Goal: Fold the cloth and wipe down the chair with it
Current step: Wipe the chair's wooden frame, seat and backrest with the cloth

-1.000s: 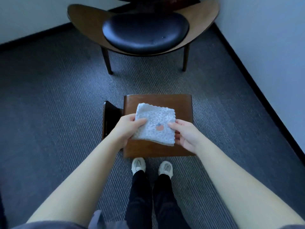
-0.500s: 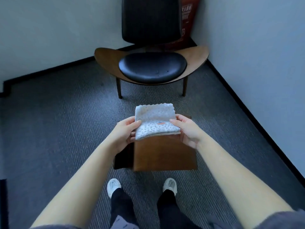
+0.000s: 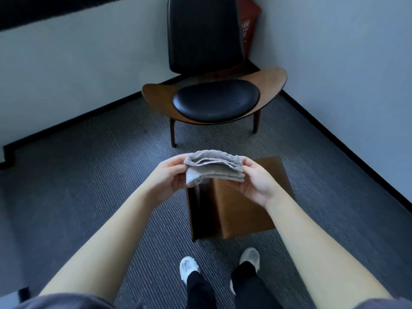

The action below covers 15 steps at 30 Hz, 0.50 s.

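Head view: left hand (image 3: pixel 170 175) pinches the left end of the cloth (image 3: pixel 214 169), which is folded into several layers and held in the air above a wooden stool (image 3: pixel 245 208). Right hand (image 3: pixel 256 181) pinches its right end. Chair (image 3: pixel 216 100) stands at twelve o'clock, well apart. Judgement: folding looks nearly complete; next move calls for stepping round the stool and pressing the cloth to the seat.

I get 1 view only, from the head camera: wide-angle, tilted forward and down. It sits nearest the left hand (image 3: pixel 169 178) and right hand (image 3: pixel 256 181) with the cloth (image 3: pixel 214 168) mid-frame. The chair (image 3: pixel 216 101) is far off at 12 o'clock and the shoes (image 3: pixel 188 265) are at 6.
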{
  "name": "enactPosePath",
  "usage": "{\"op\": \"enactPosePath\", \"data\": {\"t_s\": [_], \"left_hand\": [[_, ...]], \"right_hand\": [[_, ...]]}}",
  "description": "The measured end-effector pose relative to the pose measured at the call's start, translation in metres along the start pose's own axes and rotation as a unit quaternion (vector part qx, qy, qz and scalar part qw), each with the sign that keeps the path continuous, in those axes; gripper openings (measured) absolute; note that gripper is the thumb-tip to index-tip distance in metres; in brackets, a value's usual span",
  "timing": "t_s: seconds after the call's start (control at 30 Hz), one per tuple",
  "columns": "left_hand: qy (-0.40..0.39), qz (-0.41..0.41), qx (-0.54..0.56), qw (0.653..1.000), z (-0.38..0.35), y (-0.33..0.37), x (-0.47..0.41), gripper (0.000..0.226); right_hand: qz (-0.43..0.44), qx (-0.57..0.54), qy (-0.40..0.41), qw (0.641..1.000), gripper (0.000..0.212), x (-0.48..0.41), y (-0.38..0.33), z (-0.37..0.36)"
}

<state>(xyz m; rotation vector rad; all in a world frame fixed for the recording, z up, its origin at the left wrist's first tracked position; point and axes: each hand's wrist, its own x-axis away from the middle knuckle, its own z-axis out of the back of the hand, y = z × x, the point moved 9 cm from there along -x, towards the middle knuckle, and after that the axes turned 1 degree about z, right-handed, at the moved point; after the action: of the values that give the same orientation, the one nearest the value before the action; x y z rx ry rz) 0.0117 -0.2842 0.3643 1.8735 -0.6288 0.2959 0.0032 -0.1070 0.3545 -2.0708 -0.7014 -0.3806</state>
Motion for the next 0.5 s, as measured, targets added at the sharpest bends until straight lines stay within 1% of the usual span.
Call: {"op": "enactPosePath", "data": {"t_s": [0.1,0.17,0.2,0.27,0.3,0.37,0.4,0.43,0.47,0.5], "left_hand": [[0.003,-0.015,-0.015,1.0,0.013,0.011,0.009,0.023],[0.024,-0.015,-0.02,0.999,0.027,0.02,0.01,0.021],[0.032,-0.007,-0.022,0.999,0.029,0.021,0.009,0.021],[0.05,0.009,-0.027,0.998,0.04,0.023,0.005,0.012],[0.061,0.01,-0.049,0.997,0.046,0.024,0.003,0.01],[0.083,-0.007,-0.129,0.988,0.058,0.026,-0.006,0.018],[0.094,-0.02,-0.153,0.984,0.063,0.028,-0.011,0.024],[0.104,-0.028,-0.165,0.98,0.07,0.031,-0.016,0.028],[0.11,-0.029,-0.171,0.979,0.077,0.033,-0.021,0.029],[0.111,-0.027,-0.177,0.978,0.084,0.036,-0.027,0.029]], "right_hand": [[0.016,0.04,-0.005,0.999,0.03,-0.004,0.0,-0.014],[0.026,0.086,-0.018,0.996,0.039,-0.015,-0.004,-0.025],[0.031,0.11,-0.019,0.993,0.04,-0.017,-0.007,-0.027],[0.037,0.181,-0.024,0.982,0.028,-0.03,-0.009,-0.035],[0.044,0.242,-0.019,0.969,0.023,-0.038,-0.01,-0.037],[0.078,0.374,-0.006,0.924,0.025,-0.056,-0.014,-0.039],[0.094,0.407,-0.003,0.908,0.026,-0.065,-0.016,-0.042],[0.094,0.412,0.002,0.906,0.027,-0.075,-0.016,-0.044],[0.078,0.387,0.006,0.919,0.028,-0.083,-0.015,-0.045],[0.052,0.351,0.007,0.935,0.034,-0.091,-0.012,-0.047]]}}
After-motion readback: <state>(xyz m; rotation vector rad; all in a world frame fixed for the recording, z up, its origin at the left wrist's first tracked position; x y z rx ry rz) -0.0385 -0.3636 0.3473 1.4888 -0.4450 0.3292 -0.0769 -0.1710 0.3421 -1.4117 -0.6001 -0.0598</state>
